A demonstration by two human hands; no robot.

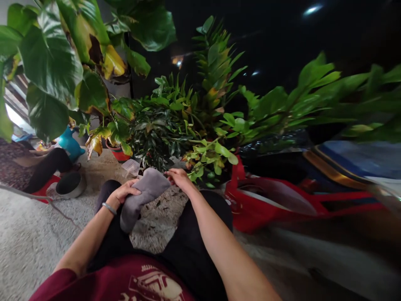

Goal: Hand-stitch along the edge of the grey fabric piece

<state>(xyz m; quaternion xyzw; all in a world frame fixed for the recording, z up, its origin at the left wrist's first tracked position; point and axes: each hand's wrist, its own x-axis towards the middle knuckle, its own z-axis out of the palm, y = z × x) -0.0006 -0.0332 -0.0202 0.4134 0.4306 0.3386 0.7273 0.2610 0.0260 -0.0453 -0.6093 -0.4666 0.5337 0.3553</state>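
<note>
A soft grey cloth piece shaped like a sock (152,182) hangs between my knees, its lower end drooping over my left thigh. My left hand (125,191), with a bangle at the wrist, is closed on its left side, the thumb lying on top. At the cloth's upper right edge is my right hand (179,177). Its thumb and fingers are pinched together; whether they hold the edge or some small thing beside it, I cannot make out. A pale perforated piece (131,167) lies just beyond the cloth.
Potted plants (175,113) crowd the front, against a dark glossy surface. A red bag (269,200) stands open at my right, near a blue item with gold bands (326,163). On the left, a person (37,165) sits near a grey pot (71,185); a cord crosses the floor (34,234).
</note>
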